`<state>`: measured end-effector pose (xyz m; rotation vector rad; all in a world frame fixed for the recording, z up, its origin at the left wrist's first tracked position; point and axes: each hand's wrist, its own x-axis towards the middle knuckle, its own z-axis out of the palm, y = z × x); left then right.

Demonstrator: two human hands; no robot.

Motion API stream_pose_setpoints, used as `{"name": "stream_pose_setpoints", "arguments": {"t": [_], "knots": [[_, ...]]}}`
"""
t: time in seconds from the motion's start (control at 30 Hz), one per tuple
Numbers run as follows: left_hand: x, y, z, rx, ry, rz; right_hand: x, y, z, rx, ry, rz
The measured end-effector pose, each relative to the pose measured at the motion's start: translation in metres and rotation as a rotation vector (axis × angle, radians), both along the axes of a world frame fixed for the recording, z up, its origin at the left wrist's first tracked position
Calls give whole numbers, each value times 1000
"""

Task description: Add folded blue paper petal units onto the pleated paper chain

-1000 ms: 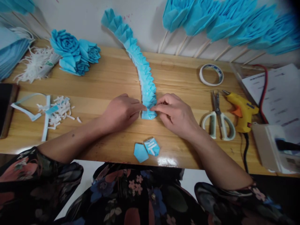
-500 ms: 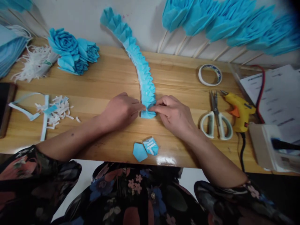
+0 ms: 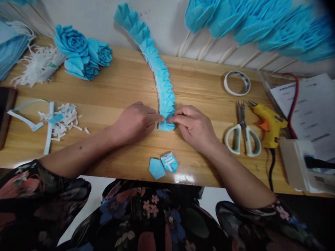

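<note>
A long chain of folded light-blue petals (image 3: pixel 160 75) curves up from the middle of the table and leans against the wall at its far end. At its near end, my left hand (image 3: pixel 137 122) presses an index fingertip onto the left edge, its other fingers curled. From the other side my right hand (image 3: pixel 197 127) pinches the same end, index finger pointing inward. Both fingertips meet over a fold just above the last flat segment. Closer to me lie a plain blue pentagon (image 3: pixel 157 168) and another pentagon with white strips (image 3: pixel 169 162).
Scissors (image 3: pixel 243 130), a yellow glue gun (image 3: pixel 270 125) and a tape roll (image 3: pixel 237 83) lie on the right. Paper scraps (image 3: pixel 64 120) and blue flowers (image 3: pixel 78 52) are on the left. Several stemmed blue flowers (image 3: pixel 225 21) line the wall.
The whole view has shifted slightly. Both hands stay at the chain's near end, with hardly any finger movement to see.
</note>
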<state>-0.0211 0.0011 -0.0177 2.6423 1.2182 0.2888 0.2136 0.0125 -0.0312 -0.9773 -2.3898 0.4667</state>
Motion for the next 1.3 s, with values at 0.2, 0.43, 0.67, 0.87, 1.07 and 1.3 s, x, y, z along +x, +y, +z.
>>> {"name": "stream_pose_setpoints", "arguments": {"t": [0.2,0.43,0.67,0.87,1.07,1.3], "knots": [[-1,2,3,-24,51,2,0,1,-2,-11,17,-22],[-8,0,-2,-12,7,-20,11,9,2,-167,239,17],[-7,0,-1,-15,32,3,4,6,-5,-143,159,30],[-4,-1,0,14,67,9,-3,0,-6,-59,78,-25],[-5,0,-1,36,52,-14,-1,2,-2,-84,87,-20],[-7,-1,-2,16,23,-14,13,10,0,-154,236,44]]}}
